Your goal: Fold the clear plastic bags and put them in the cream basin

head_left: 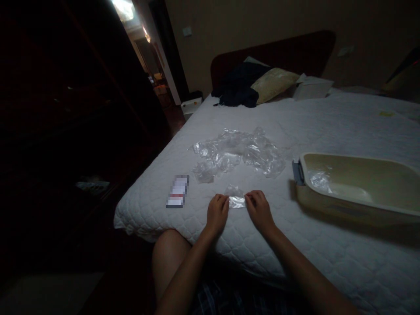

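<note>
Between my two hands a clear plastic bag [236,201] lies on the white quilted bed, its near part folded into a flat band. My left hand [218,213] pinches the band's left end, fingers closed. At the right end, my right hand [260,211] grips it between thumb and fingers. Just beyond the hands spreads a loose heap of crumpled clear plastic bags [226,154]. To the right stands a cream plastic bin [361,204] with a grey side latch, and some clear plastic [320,180] lies inside it.
A phone [177,191] with a blurred screen lies left of my hands, near the bed's left edge. Dark clothing [241,85], a tan pillow [277,84] and a whitish box [314,88] sit by the headboard [278,50]. My bare knee [170,251] is at the bed's front edge.
</note>
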The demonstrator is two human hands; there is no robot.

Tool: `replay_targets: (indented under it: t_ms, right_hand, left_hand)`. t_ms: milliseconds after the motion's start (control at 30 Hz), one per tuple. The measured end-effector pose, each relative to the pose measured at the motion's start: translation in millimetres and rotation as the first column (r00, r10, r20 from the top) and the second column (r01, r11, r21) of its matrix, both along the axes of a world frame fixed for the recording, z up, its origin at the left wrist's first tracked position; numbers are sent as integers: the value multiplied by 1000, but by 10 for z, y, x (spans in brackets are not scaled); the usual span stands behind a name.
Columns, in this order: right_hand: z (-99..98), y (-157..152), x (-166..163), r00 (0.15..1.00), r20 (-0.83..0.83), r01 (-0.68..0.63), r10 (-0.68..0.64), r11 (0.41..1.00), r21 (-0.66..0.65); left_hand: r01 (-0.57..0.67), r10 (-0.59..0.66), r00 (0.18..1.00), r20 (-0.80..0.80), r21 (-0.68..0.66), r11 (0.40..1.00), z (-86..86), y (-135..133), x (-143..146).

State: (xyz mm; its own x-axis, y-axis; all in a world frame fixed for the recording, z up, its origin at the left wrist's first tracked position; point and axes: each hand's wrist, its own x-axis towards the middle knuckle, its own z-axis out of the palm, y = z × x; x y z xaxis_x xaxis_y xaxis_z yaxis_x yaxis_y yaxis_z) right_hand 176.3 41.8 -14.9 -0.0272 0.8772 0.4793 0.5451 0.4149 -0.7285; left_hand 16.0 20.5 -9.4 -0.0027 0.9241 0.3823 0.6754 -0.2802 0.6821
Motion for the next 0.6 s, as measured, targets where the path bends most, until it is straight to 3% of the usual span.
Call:
replay_targets:
  t_ms: [167,300,400,600]
  right_hand:
    - [-21,-75,153,998,60,-14,9,996,84]
    - [-45,-115,274,937,329,-185,116,965,186]
    - [-51,-117,278,864,485,-269,137,939,213]
    - [-38,-70,194,768,627,-332,126,917,222]
  left_hand:
    - [8,-23,991,131,108,994,-84,-57,-91]
    - [106,-98,994,-49,210,972,-169,-98,-164]
    - [198,-159,969,-191,208,958,-175,-88,-177]
    - [229,-182,952,-247,175,958,-182,-21,-165]
